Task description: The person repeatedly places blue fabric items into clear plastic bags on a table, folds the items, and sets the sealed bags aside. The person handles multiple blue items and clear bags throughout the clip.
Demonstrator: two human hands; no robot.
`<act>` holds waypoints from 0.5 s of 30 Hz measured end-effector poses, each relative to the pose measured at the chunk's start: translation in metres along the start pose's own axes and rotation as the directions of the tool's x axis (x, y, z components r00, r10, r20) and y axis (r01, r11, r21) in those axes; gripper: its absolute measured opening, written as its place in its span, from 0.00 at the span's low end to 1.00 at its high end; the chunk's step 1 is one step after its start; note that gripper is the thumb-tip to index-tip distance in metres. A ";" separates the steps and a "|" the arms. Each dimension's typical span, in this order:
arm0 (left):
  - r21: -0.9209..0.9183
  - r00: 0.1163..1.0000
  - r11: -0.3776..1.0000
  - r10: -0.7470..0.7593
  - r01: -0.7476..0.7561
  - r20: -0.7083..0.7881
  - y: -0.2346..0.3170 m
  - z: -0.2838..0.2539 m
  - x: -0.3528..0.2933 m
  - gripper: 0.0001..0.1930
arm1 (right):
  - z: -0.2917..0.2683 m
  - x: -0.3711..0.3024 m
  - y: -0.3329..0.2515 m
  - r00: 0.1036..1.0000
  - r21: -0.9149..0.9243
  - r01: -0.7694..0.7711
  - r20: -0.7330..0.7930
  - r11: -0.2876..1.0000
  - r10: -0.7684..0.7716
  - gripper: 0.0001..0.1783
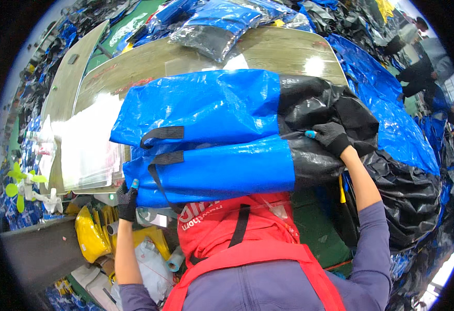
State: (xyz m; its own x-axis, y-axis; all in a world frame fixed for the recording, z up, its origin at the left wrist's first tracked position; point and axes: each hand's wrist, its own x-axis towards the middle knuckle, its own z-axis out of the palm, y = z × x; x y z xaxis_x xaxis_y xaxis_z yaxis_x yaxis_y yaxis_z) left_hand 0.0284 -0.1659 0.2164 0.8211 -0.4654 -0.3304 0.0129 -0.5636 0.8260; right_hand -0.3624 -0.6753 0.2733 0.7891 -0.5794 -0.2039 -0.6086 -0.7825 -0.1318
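Observation:
A large bag [206, 109] of shiny plastic sheet, blue on the left and black on the right, lies across the table in front of me, folded lengthwise with a crease along its middle. Two black webbing straps [166, 133] are attached on its blue part. My left hand [127, 202], in a dark glove with a light-blue thumb tip, grips the bag's near left corner; its fingers are partly hidden. On the black section, my right hand [333, 138], gloved alike, pinches the sheet near the middle crease.
Wood-look table [149, 65] under the bag. Clear plastic sleeves [92, 142] are stacked left; packed blue-black bags [216, 26] lie at the far edge. A green fan [19, 186] stands left, yellow pieces [93, 236] below. Blue and black sheeting [393, 114] heaps right. People stand far right.

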 end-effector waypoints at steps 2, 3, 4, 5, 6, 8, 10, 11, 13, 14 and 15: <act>0.302 0.966 0.953 0.070 0.009 -0.250 0.003 0.010 0.009 0.30 | -0.001 -0.003 -0.003 0.999 -0.095 -0.005 0.036 0.996 0.008 0.27; 0.375 0.915 0.894 0.340 -0.243 -0.216 0.010 0.011 0.006 0.34 | 0.000 -0.005 -0.006 1.000 -0.224 0.007 0.027 0.975 -0.001 0.23; 0.696 0.951 0.687 0.023 0.209 -0.307 0.021 0.013 0.006 0.36 | 0.001 -0.006 -0.007 0.982 -0.421 0.114 -0.087 0.900 -0.165 0.20; 0.574 0.929 0.816 0.157 0.070 -0.335 0.036 0.013 0.001 0.35 | 0.003 -0.006 -0.008 0.969 -0.466 0.124 -0.135 0.876 -0.208 0.19; 0.671 0.695 0.701 0.608 -0.242 -0.385 0.056 0.017 -0.002 0.33 | 0.004 -0.007 -0.008 0.918 -0.513 0.148 -0.246 0.846 -0.310 0.18; 0.850 0.470 0.293 0.881 -0.438 -0.062 0.100 0.022 -0.003 0.35 | 0.008 -0.006 -0.004 0.902 -0.312 0.189 -0.319 0.931 -0.290 0.16; 0.816 0.524 0.155 0.828 -0.557 0.200 0.129 0.051 0.009 0.39 | 0.012 -0.007 0.005 0.918 -0.111 0.184 -0.335 0.977 -0.211 0.15; 0.740 0.478 0.163 0.846 -0.653 0.236 0.136 0.068 0.022 0.38 | 0.014 -0.007 0.012 0.942 -0.005 0.153 -0.303 0.988 -0.147 0.14; 0.728 0.581 0.211 0.756 -0.652 0.301 0.137 0.091 0.047 0.35 | 0.018 -0.008 0.025 0.940 0.128 0.107 -0.336 0.986 -0.059 0.12; 0.705 0.640 0.242 0.671 -0.666 0.374 0.135 0.101 0.056 0.30 | 0.019 -0.008 0.030 0.958 0.083 0.113 -0.274 0.990 -0.087 0.12; 0.710 0.663 0.258 0.648 -0.655 0.376 0.138 0.096 0.064 0.29 | 0.021 -0.008 0.033 0.955 0.036 0.116 -0.278 0.993 -0.101 0.12</act>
State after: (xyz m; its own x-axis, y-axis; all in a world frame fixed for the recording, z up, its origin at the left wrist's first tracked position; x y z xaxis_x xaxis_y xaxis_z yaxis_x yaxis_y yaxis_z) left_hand 0.0280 -0.3383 0.2652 0.3377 -0.9301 0.1444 -0.9399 -0.3250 0.1051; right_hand -0.3910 -0.6918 0.2504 0.8386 -0.5376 0.0882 -0.5158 -0.8356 -0.1890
